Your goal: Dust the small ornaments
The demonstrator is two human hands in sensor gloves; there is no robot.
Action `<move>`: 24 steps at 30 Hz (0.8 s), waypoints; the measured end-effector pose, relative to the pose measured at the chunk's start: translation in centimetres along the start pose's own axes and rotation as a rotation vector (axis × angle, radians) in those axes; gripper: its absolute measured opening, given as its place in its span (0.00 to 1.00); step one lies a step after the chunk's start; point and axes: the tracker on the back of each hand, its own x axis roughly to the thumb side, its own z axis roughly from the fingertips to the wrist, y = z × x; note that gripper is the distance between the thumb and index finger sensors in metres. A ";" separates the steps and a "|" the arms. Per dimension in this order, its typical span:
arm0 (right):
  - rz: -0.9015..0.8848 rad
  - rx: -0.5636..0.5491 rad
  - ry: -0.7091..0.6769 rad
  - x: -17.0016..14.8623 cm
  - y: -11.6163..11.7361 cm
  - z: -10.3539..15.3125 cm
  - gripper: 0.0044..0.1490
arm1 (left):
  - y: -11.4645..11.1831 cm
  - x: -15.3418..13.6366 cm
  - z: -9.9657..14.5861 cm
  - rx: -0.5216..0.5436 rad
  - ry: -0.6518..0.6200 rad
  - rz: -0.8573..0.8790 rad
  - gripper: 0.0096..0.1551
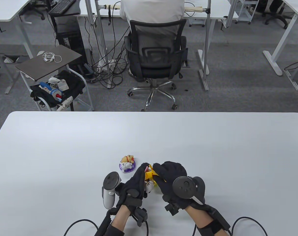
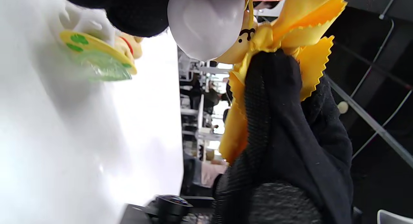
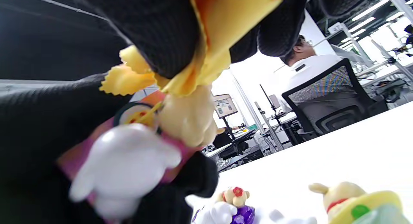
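My left hand [image 1: 142, 172] grips a small ornament [image 3: 135, 153], a white figure and a cream figure on a pink base, lifted above the white table [image 1: 65, 152]. Its pink edge [image 1: 146, 169] peeks out between my hands. My right hand [image 1: 161, 173] pinches a yellow cloth [image 1: 150, 175] with a zigzag edge and presses it on the cream figure [image 2: 238, 43]. On the table just beyond my left hand stands a second ornament [image 1: 127, 164] with a purple base. A third ornament [image 3: 361, 201] with a yellow-green base stands on the table under my hands.
Beyond the table's far edge a person sits with their back to me in a black office chair [image 1: 155, 56]. A small cart [image 1: 55, 81] with a grey top stands at the far left. Cables [image 1: 247, 221] trail from my wrists at the near edge.
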 end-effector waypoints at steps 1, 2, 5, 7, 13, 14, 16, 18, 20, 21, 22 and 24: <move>-0.018 -0.018 -0.007 -0.1 -0.2 0.1 0.32 | -0.1 0.2 0.0 0.007 -0.007 -0.031 0.38; -0.041 -0.021 -0.023 0.0 -0.3 0.1 0.33 | -0.1 0.3 -0.1 0.012 0.000 -0.061 0.38; -0.055 0.015 -0.096 1.3 0.5 0.3 0.32 | -0.6 0.5 -0.1 -0.017 -0.025 -0.119 0.38; -0.012 -0.002 -0.101 1.4 0.4 0.3 0.31 | -0.7 0.5 0.1 -0.023 -0.016 -0.041 0.38; 0.050 -0.062 -0.043 0.2 -0.6 0.3 0.31 | -0.4 0.0 0.0 -0.017 0.012 0.008 0.36; 0.045 -0.065 -0.070 0.7 -0.6 0.4 0.31 | -0.3 -0.1 -0.2 -0.031 0.013 0.075 0.35; 0.039 -0.049 -0.144 2.0 -0.1 0.7 0.31 | -0.2 -0.6 -0.2 -0.081 0.023 0.235 0.37; 0.082 -0.020 -0.216 3.3 0.8 1.0 0.31 | -0.2 -0.9 -0.1 -0.106 -0.001 0.403 0.38; 0.176 0.006 -0.226 3.8 1.3 1.3 0.31 | 0.0 -0.7 0.0 -0.101 -0.064 0.545 0.39; 0.169 -0.004 -0.234 3.8 1.2 1.2 0.30 | 0.3 -0.5 0.1 -0.066 -0.070 0.537 0.39; 0.162 0.005 -0.212 3.6 0.9 1.1 0.30 | 0.6 -0.4 0.2 -0.052 -0.086 0.505 0.39; 0.165 -0.004 -0.169 3.1 0.4 1.0 0.30 | 1.0 -0.3 0.3 -0.032 -0.100 0.508 0.40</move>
